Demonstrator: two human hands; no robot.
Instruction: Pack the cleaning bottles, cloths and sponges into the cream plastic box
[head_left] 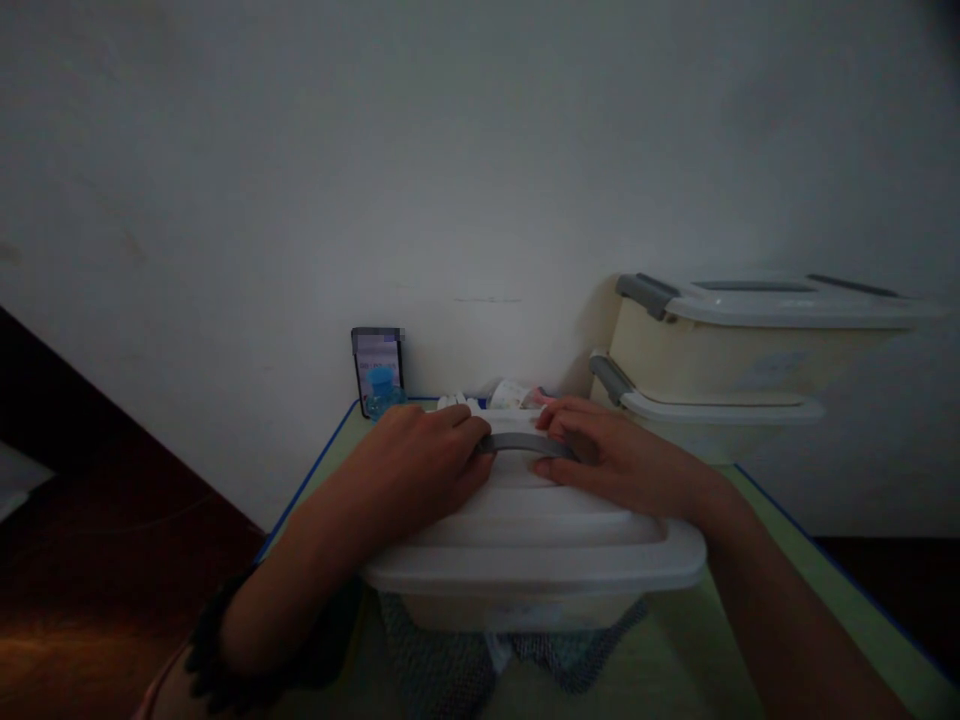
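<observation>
Off-white matte wall (315,160): fills the background, marked by faint smudges and a thin horizontal scratch (487,300)
Dark reddish-brown floor (127,530): glossy at left, meeting the wall along a slanting line
Pale green, blue-edged tabletop (787,560): standing near the wall
Light: dim, with a warm orange glow (45,650) on the floor at lower left

Single head-worn cam, looking fwd & down across the worktop (682,660) to a wall (480,150) that fills approx. the top half. V. near: L hand (427,455) & R hand (607,455) just below ctr., forearms (307,540) entering from btm L & R. Dim floor (112,640) at far L. Ht. squeezed.
</observation>
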